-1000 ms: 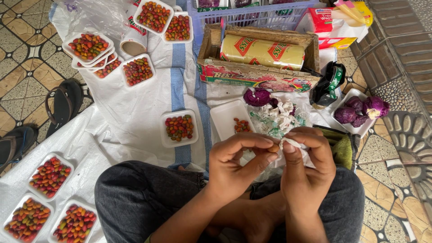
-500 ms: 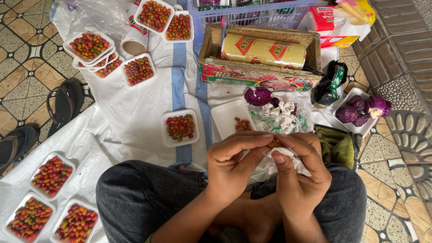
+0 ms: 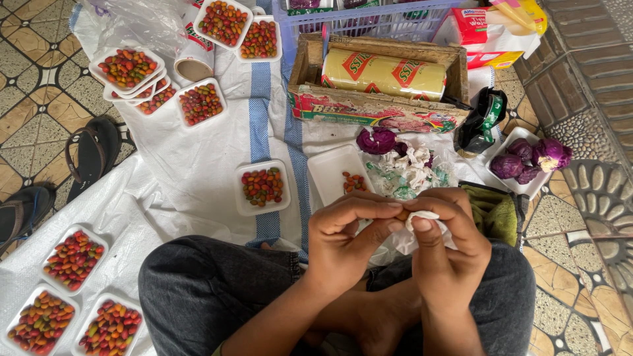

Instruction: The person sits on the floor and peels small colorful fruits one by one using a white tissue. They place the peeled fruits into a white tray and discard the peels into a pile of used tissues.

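I sit cross-legged on a white sheet (image 3: 198, 158). My left hand (image 3: 346, 240) and my right hand (image 3: 448, 247) meet above my lap, fingertips together. Between the fingertips is a small brownish piece (image 3: 402, 214), pinched by the left hand. The right hand holds a white crumpled wrapper (image 3: 422, 217) against it. Just beyond the hands lies a white foam tray (image 3: 330, 175) with a few small red-orange fruits (image 3: 355, 182), and beside it a pile of crumpled white and green wrappers (image 3: 412, 171).
Several foam trays filled with red, orange and green fruits lie around: one ahead (image 3: 262, 186), some at far left (image 3: 132, 69), some by my left knee (image 3: 72, 260). A box holding a cling-film roll (image 3: 386, 76), purple cabbage pieces (image 3: 531, 161), a green cloth (image 3: 494, 214), and sandals (image 3: 92, 151) are nearby.
Both hands have shifted slightly lower and closer together; the fingertips now press on the small piece and the wrapper, which was more spread out earlier.
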